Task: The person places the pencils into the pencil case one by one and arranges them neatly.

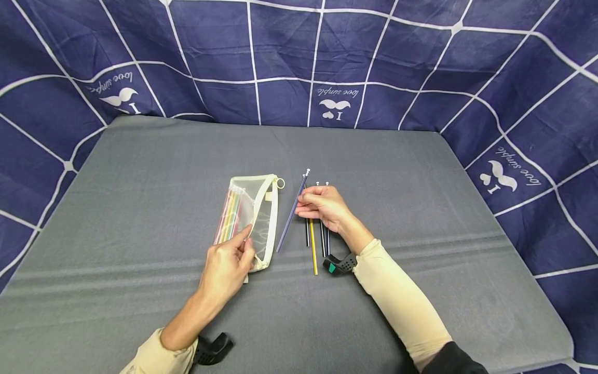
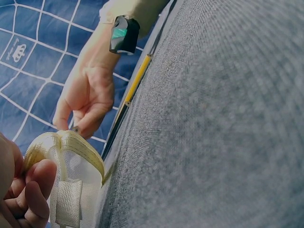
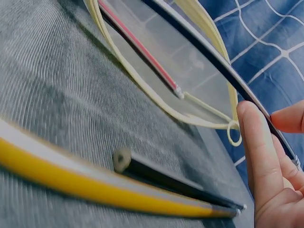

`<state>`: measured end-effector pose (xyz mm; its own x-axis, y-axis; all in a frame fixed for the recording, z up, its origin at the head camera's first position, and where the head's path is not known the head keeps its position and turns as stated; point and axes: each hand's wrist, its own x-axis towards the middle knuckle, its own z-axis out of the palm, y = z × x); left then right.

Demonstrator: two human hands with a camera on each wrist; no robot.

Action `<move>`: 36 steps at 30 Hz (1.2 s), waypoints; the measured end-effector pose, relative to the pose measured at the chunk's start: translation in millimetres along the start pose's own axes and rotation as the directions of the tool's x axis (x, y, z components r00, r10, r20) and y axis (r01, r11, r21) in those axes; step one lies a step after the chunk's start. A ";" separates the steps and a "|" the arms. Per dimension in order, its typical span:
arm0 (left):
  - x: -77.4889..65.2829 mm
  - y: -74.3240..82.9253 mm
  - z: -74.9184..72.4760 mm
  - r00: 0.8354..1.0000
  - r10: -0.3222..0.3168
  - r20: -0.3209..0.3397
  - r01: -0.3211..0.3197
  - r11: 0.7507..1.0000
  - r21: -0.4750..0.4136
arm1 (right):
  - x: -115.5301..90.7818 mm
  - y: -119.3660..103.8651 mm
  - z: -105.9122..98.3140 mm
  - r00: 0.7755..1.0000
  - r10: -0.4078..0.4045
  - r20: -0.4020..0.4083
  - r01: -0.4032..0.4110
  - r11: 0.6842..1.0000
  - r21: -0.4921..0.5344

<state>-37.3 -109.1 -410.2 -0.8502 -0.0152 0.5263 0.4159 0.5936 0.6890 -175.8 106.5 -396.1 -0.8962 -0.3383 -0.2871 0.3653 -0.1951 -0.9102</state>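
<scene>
A cream-edged mesh pencil case (image 1: 273, 228) lies with its zipper side parted, several colored pencils (image 1: 228, 215) showing through its left part. My left hand (image 1: 229, 262) pinches the near part of the case's opening edge, seen close up in the left wrist view. To the right, my right hand (image 1: 323, 206) holds a blue-purple pencil (image 1: 288, 222) between thumb and fingers near its white-tipped end. That pencil slants, its lower end beside the case's right edge. In the right wrist view the held pencil (image 3: 204, 46) passes in front of the case's opening.
Under and beside my right hand lie a yellow pencil (image 1: 314, 254) and several dark pencils (image 1: 322, 239) on the grey padded surface (image 1: 402, 171). Black wrist cameras (image 1: 340, 264) are strapped to both wrists. A blue curtain with white grid lines (image 1: 285, 57) surrounds the surface.
</scene>
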 end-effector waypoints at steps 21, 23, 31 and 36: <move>0.2 0.0 -0.4 1.000 -0.003 0.004 0.003 1.000 -0.002 | 4.6 13.9 32.9 0.999 0.015 0.043 -0.014 1.000 -0.028; 0.4 0.0 -0.2 1.000 0.001 0.005 -0.001 1.000 -0.001 | 4.9 15.4 35.6 0.998 0.022 0.051 -0.021 0.999 -0.028; 0.2 -0.2 0.3 1.000 -0.003 0.010 0.003 1.000 0.006 | 4.4 18.4 43.7 0.998 0.036 0.057 -0.033 0.998 -0.053; 0.0 -0.2 -0.1 1.000 -0.010 0.015 0.010 1.000 0.006 | 5.9 19.9 45.6 0.998 0.042 0.049 -0.039 0.997 -0.067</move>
<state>-37.4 -109.3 -410.3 -0.8589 -0.0088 0.5120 0.4058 0.5982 0.6910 -162.4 58.7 -402.3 -0.8665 -0.3907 -0.3106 0.3825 -0.1199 -0.9162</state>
